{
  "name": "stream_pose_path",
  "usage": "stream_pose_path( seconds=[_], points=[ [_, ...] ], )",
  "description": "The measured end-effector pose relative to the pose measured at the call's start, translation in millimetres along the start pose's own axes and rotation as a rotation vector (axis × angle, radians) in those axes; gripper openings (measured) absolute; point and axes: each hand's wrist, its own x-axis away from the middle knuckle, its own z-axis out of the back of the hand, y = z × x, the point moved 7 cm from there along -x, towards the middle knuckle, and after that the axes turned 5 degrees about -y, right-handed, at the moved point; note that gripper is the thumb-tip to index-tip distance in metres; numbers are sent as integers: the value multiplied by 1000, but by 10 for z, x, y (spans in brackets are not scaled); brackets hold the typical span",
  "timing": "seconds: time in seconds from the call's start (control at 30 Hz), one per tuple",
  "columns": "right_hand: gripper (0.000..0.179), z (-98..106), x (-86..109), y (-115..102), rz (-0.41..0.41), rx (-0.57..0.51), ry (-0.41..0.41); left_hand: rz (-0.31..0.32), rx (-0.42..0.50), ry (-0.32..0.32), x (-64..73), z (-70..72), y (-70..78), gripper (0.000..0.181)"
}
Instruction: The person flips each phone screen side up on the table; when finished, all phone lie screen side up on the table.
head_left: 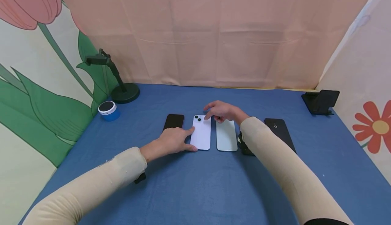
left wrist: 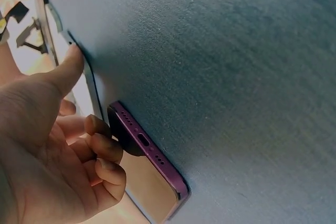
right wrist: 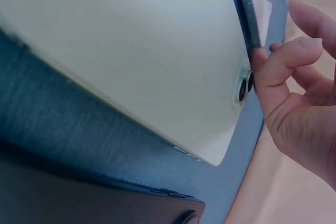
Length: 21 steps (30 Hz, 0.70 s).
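Observation:
A lavender phone (head_left: 201, 136) lies camera side up on the blue table. My left hand (head_left: 172, 141) touches its left edge and lower left corner with spread thumb and finger; the other fingers bend loosely. Those fingers hang by the end of a purple-framed phone (left wrist: 155, 156) with a dark, glossy screen, partly covered by the hand in the head view. At the lavender phone's upper right corner, fingertips of my right hand (head_left: 224, 111) touch its edge. A pale, whitish phone (right wrist: 131, 61) lies beside it, camera side up, partly under my right hand in the head view.
Right of the pale phone lie a black phone (head_left: 245, 147), mostly behind my right sleeve, and another dark phone (head_left: 279, 131). A dark green stand (head_left: 125, 92) and a blue-and-white round container (head_left: 110, 113) stand at back left. A black folding stand (head_left: 320, 102) is at back right.

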Motion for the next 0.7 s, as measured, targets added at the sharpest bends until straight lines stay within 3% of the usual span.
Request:
stream_pose_path(
  seconds=[0.23,0.7],
  points=[
    [54,-2,-28,37,-10,-77,14,13,-5,-26,3,0,-18,88],
    [46,4,5,58,7,-118,7,7,16,-54,-1,-19,-59,89]
  ],
)
